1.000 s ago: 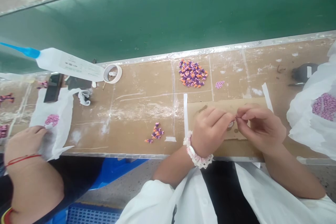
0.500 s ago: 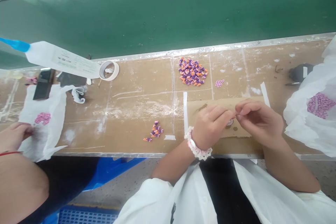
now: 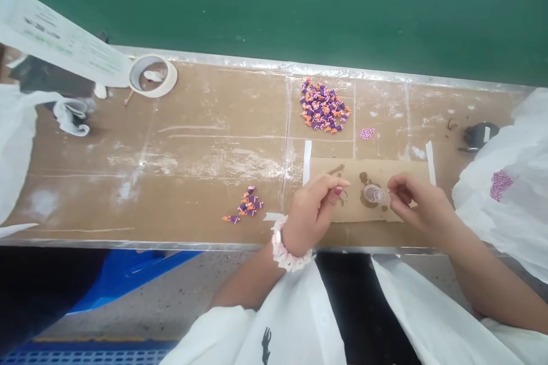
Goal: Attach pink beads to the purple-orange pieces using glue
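My left hand rests on the brown worktop with its fingers pinched together on a tiny piece with a red tip that I cannot make out. My right hand is curled, its fingertips pinched close beside a small clear cap that sits on a taped-down cardboard sheet. The two hands are apart, with the cap between them. A large pile of purple and orange beads lies beyond my hands, and a smaller pile of the same beads lies to the left of my left wrist.
A tape roll and a white glue bottle lie at the far left. White plastic bags with pink bits sit at the right, another bag at the left. A green conveyor belt runs behind the worktop.
My hands, which were pinched together over the cardboard, have moved apart and the clear cap now shows between them. The view has shifted right, and the neighbour's hand has left the picture.
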`<state>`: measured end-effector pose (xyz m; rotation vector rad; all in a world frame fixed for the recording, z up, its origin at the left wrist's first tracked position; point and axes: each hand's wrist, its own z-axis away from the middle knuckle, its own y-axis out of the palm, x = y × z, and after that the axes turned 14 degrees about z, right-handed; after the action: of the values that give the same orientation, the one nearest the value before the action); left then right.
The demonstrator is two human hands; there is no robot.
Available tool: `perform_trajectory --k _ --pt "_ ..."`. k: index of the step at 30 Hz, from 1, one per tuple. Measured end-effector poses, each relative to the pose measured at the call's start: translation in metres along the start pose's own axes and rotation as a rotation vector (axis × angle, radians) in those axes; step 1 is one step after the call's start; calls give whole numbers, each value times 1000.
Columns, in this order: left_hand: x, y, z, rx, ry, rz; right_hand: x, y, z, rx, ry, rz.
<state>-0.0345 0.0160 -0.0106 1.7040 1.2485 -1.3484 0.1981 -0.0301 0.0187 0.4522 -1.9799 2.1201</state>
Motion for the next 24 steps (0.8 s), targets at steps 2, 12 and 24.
perform_trajectory --k 2,12,24 --pt "2 -9 9 -27 -50 8 2 4 3 10 -59 113" --pt "11 -50 45 -175 -261 24 2 23 6 -39 -6 270" --pt "18 -92 46 -445 -208 -321 0 6 2 -84 42 178"
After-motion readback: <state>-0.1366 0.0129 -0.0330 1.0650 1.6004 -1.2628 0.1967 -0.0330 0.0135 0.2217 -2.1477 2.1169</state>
